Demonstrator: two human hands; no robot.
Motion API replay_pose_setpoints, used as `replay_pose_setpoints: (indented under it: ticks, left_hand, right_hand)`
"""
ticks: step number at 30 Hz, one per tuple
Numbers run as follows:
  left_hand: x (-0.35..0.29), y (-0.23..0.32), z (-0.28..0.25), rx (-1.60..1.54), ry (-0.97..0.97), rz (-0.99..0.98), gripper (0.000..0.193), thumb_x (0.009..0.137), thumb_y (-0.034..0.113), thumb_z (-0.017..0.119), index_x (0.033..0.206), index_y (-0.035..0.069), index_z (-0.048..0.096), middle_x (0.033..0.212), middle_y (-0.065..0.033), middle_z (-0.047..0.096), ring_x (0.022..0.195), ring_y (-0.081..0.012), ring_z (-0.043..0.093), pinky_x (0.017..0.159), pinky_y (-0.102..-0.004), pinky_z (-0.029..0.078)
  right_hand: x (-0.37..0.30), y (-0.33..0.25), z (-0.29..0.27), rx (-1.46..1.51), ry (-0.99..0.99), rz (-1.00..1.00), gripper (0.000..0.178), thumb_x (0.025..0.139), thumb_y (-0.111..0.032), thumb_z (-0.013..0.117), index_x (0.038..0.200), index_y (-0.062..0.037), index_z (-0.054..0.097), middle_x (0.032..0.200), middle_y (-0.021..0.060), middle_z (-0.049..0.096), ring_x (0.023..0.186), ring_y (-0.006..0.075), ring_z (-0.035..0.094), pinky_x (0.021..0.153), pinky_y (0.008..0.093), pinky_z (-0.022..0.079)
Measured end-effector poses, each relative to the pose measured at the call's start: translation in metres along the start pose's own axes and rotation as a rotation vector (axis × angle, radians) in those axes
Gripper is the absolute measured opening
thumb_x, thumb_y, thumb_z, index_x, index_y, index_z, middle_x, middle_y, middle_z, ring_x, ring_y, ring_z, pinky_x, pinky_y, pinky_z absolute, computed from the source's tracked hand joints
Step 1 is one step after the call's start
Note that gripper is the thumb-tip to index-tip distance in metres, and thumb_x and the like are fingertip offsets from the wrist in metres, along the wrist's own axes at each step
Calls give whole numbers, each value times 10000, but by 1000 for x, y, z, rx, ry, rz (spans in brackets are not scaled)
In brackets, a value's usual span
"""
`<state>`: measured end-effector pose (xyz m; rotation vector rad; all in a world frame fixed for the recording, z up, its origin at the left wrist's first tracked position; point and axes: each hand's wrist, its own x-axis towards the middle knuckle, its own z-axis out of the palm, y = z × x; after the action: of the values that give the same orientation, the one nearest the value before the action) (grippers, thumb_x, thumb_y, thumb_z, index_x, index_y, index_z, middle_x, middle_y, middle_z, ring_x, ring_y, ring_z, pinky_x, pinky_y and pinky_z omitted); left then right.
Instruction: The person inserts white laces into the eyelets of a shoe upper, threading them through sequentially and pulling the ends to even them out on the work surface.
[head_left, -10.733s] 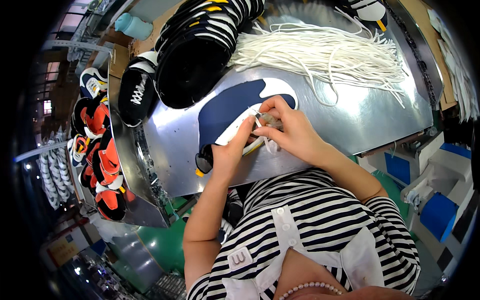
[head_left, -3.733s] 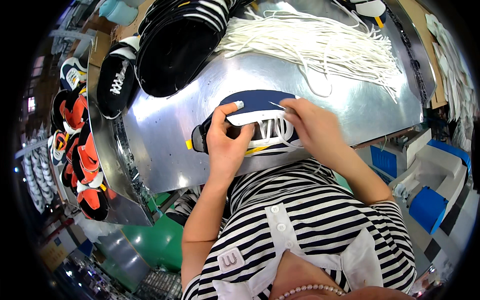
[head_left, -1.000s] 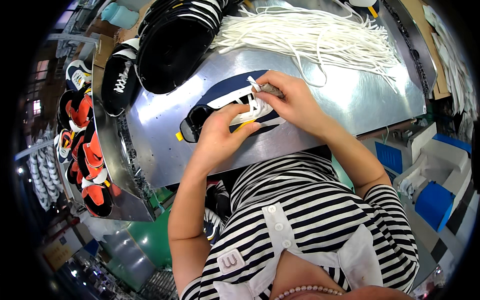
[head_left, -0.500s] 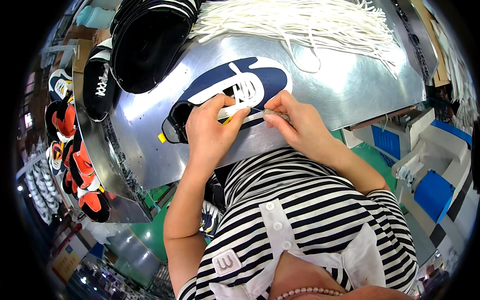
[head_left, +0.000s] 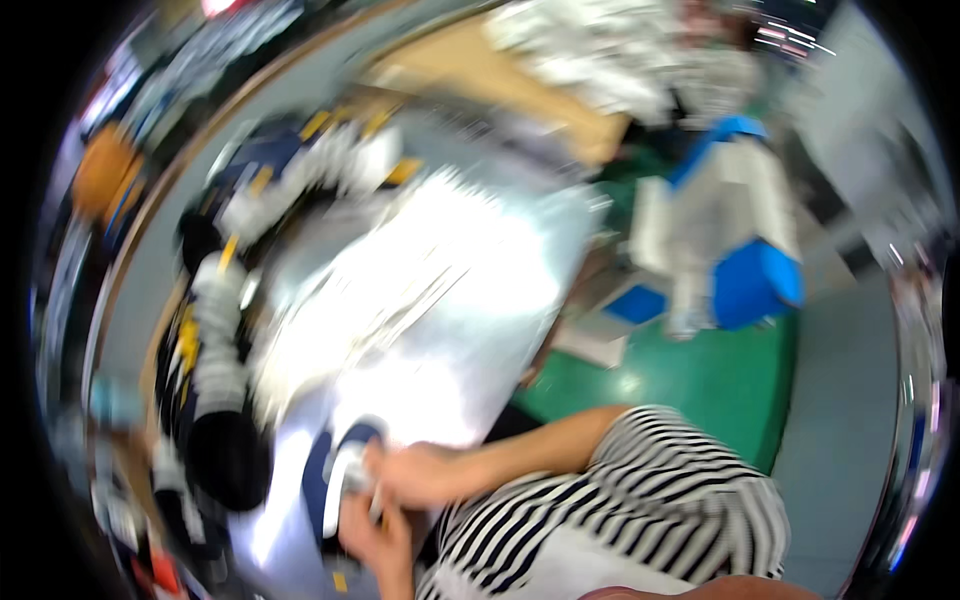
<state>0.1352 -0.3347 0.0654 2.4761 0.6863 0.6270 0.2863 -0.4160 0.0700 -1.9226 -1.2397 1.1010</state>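
Observation:
Strong motion blur covers the whole head view. A navy and white shoe upper [head_left: 316,480] lies at the near left of the metal table. My left hand [head_left: 375,532] is at its near side, thumb and fingers closed on its edge. Beside it, my right hand [head_left: 415,474] reaches in from the right, its fingers at the white part of the upper. Those right fingers are smeared, and any tool in them cannot be made out. A yellow tab [head_left: 340,581] shows below the upper.
White shoelaces [head_left: 390,275] lie in a heap on the metal table [head_left: 450,405], beyond the upper. Stacked shoe uppers [head_left: 218,345] curve along the left and far sides. A grey and blue machine or bin [head_left: 757,285] stands on the green floor [head_left: 720,390] at right.
The view has swung round to the right, so the upper and both hands now appear lower left. Half a second ago my right hand pinched a thin metal tool at the laces; now it is blurred.

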Motion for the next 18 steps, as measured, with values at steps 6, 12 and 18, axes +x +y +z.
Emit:
replay_pose_setpoints:
  ticks: [6, 12, 18]
  left_hand:
    - [14, 17, -21, 36, -140, -35, 208, 868, 244, 701, 864, 39, 666, 792, -182, 645, 716, -341, 637, 635, -431, 505]
    - [18, -7, -10, 136, 92, 325, 140, 914, 156, 612, 878, 24, 639, 716, -120, 627, 578, -239, 582, 531, -319, 480]
    - [0, -21, 11, 172, -20, 147, 279, 846, 195, 721, 1066, 43, 642, 967, -172, 672, 907, -329, 643, 799, -415, 507]
  right_hand:
    - [-1, 26, -19, 26, 70, -318, 318, 869, -182, 614, 1054, 17, 449, 799, 200, 643, 772, 423, 642, 643, 484, 491]
    - [-8, 30, -77, -6, 405, -453, 221, 792, -169, 638, 990, -85, 586, 792, 122, 674, 784, 369, 656, 629, 486, 482]
    - [15, -3, -33, -361, 203, -639, 224, 767, -206, 634, 917, -46, 587, 691, 148, 653, 685, 389, 653, 575, 494, 477]
